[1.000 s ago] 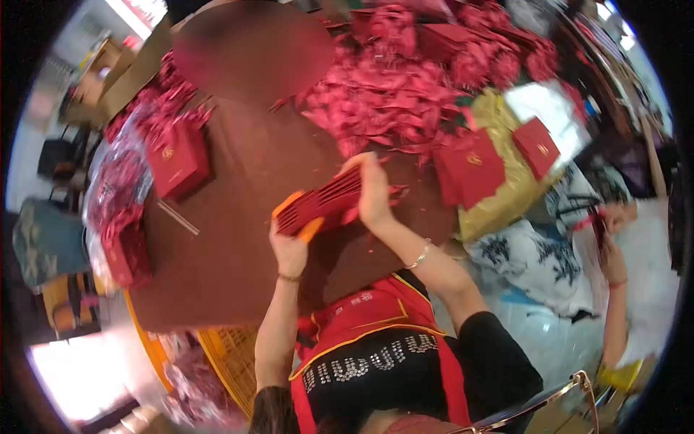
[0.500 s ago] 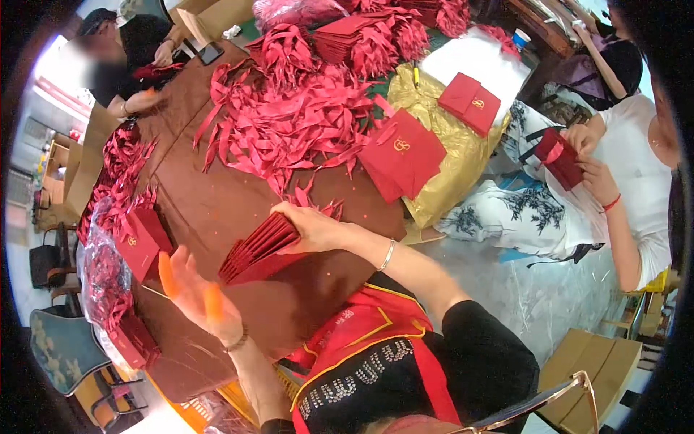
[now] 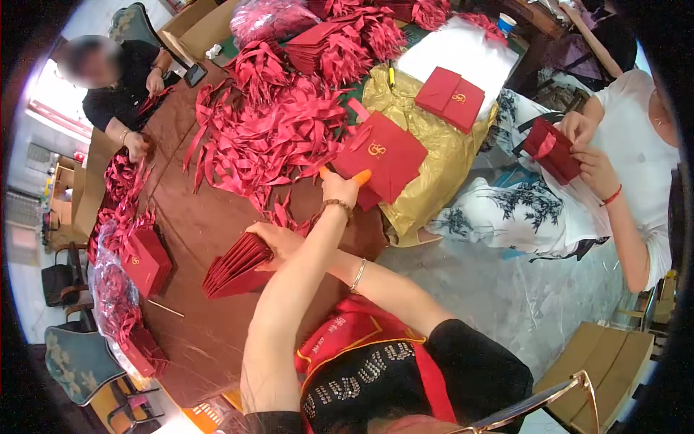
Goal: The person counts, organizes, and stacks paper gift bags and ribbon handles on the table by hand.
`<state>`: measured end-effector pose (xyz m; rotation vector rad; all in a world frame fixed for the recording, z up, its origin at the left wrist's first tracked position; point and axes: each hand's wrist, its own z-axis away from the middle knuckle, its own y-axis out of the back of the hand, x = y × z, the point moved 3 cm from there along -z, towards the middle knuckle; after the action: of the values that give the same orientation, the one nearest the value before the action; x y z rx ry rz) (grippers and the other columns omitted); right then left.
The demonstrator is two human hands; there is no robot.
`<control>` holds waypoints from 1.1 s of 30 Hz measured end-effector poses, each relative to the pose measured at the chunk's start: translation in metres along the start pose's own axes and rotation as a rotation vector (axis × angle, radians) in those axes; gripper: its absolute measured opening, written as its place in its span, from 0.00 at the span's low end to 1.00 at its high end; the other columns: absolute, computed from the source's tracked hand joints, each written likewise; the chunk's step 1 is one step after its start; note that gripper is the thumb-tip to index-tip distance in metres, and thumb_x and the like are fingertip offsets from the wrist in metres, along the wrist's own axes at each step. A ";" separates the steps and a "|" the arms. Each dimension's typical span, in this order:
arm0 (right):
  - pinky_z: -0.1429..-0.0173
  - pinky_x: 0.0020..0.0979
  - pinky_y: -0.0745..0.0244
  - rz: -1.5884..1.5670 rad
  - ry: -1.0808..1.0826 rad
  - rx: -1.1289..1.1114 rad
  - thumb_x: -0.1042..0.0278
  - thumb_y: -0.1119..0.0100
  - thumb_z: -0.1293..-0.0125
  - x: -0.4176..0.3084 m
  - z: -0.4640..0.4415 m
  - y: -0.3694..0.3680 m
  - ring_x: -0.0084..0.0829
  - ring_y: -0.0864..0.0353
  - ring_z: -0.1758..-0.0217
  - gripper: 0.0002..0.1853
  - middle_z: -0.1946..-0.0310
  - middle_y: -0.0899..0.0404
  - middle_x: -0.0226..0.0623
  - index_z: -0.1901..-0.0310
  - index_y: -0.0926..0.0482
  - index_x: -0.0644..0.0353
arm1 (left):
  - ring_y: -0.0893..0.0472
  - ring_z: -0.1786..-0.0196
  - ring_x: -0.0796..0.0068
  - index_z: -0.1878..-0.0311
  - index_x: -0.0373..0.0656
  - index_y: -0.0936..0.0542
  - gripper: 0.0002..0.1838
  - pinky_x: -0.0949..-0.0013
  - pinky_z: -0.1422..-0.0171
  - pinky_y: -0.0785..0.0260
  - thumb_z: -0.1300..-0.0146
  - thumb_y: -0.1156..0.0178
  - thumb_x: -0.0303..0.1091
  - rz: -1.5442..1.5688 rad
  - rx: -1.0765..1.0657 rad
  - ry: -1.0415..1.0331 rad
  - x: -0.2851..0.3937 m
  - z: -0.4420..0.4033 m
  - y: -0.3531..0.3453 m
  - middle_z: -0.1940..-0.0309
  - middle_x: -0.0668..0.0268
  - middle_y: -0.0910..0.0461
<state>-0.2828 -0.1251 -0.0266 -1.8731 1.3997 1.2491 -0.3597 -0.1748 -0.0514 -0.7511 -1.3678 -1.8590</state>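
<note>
My left hand point(image 3: 341, 188), with orange coverings on its fingertips, is crossed over my right arm. Its visible fingertips are apart at the lower left edge of a pile of red paper bags point(image 3: 394, 155) with gold logos. Below and to the left, my right hand point(image 3: 282, 244) grips a fanned stack of folded red bags point(image 3: 235, 269) over the brown tabletop. A heap of red ribbons point(image 3: 267, 137) lies beyond my hands.
A gold plastic bag point(image 3: 412, 210) lies under the pile, with more red bags point(image 3: 450, 98) on it. Red bags point(image 3: 147, 264) and clear plastic point(image 3: 108, 271) line the left edge. One person point(image 3: 119, 94) sits across; another point(image 3: 629, 159) at right handles a red bag point(image 3: 551, 152).
My left hand has swung from the left across my right arm to the red pile. My right hand still holds the stack. The view has shifted, showing more of the person across the table.
</note>
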 end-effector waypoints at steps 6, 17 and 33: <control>0.45 0.37 0.36 0.023 0.067 0.025 0.62 0.31 0.54 0.002 0.002 0.000 0.42 0.31 0.49 0.35 0.55 0.32 0.45 0.47 0.40 0.64 | 0.24 0.49 0.59 0.43 0.30 0.39 0.43 0.66 0.53 0.32 0.61 0.27 0.35 -0.057 0.174 0.227 0.022 0.001 -0.012 0.52 0.47 0.26; 0.39 0.41 0.42 0.012 0.149 0.086 0.60 0.37 0.47 0.020 0.007 -0.013 0.48 0.36 0.42 0.33 0.50 0.35 0.50 0.44 0.42 0.64 | 0.31 0.60 0.75 0.56 0.37 0.30 0.17 0.72 0.54 0.37 0.49 0.38 0.28 0.540 0.133 -0.577 0.083 0.012 0.074 0.64 0.66 0.29; 0.48 0.28 0.29 -0.119 -0.269 -0.261 0.76 0.30 0.56 -0.028 0.004 0.016 0.27 0.23 0.55 0.29 0.59 0.23 0.41 0.52 0.36 0.65 | 0.24 0.64 0.59 0.59 0.49 0.21 0.12 0.60 0.58 0.31 0.46 0.41 0.40 -0.914 0.141 -0.641 -0.171 0.090 0.288 0.70 0.61 0.24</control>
<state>-0.3008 -0.1140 -0.0022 -1.8371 1.0104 1.6158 -0.0226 -0.1119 -0.0008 -0.7383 -2.5410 -2.2220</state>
